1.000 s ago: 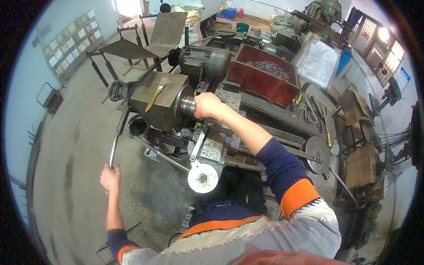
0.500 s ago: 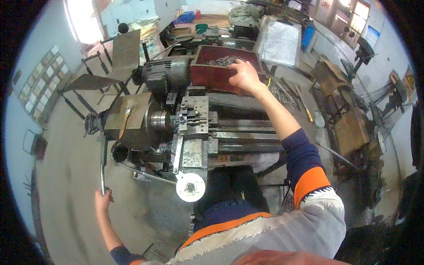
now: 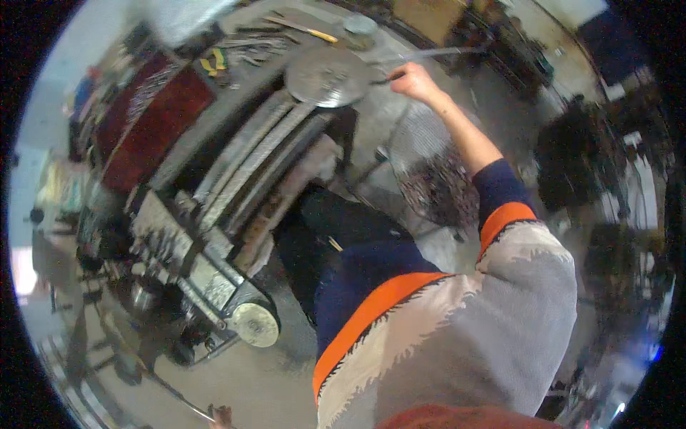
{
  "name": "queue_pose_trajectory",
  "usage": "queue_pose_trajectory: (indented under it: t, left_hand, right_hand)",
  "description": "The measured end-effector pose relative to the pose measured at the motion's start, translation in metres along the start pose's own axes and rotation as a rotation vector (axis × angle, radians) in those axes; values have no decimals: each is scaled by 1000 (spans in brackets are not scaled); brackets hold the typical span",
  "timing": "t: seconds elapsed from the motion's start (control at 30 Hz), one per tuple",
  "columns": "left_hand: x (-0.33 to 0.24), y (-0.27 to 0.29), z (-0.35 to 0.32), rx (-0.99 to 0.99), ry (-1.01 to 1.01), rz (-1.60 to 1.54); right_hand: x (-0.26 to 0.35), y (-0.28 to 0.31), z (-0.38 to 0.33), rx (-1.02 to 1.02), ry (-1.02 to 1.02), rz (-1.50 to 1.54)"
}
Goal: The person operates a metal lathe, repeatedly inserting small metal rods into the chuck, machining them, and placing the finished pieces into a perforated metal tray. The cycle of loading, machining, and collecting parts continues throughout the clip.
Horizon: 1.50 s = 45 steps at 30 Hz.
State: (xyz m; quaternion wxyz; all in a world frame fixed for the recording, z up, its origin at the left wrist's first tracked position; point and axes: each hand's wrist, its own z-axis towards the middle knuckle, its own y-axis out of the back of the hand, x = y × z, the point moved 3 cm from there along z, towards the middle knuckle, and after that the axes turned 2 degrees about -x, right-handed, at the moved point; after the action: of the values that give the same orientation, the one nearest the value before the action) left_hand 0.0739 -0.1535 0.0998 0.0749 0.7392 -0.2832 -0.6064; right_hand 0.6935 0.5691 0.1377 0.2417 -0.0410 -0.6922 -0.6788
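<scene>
My right hand [image 3: 414,80] is out past the end of the lathe bed, fingers closed in a pinch. A small dark piece [image 3: 380,81] sticks out of them toward a round metal disc [image 3: 329,77]; blur hides its exact kind. Low at the left edge of the view, my left hand [image 3: 222,416] is wrapped round the end of a long metal lever [image 3: 182,397] that runs to the lathe. The lathe's tool slide [image 3: 168,225] and white round handwheel [image 3: 255,324] lie between my two arms.
A dark red box [image 3: 161,121] with metal pieces stands behind the lathe bed [image 3: 250,154]. Beyond the bed's end, a mesh basket [image 3: 439,182] holds many small dark pieces. Hand tools, one a yellow-handled file [image 3: 321,35], lie near the disc.
The view has swung to the right. My right hand has left the red box and moved right, past the bed's end, with a small dark piece. My left hand still grips the lever.
</scene>
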Motion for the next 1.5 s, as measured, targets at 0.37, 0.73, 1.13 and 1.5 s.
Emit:
queue_pose_trajectory:
  t: [0.37, 0.73, 1.13, 1.5]
  left_hand:
    - [21, -27, 0, -60, 60, 120]
    - [5, -39, 24, -57, 0, 212]
    - [-79, -38, 3, -202, -343, 1337]
    - [-284, -328, -139, 542, -894, 340]
  right_hand:
    - [-176, -137, -120, 295, -83, -173]
    - [-114, -150, -139, 449, -158, -331]
    - [-20, -90, -120, 29, 335, 220]
    - [292, -68, -126, 175, 1318, 701]
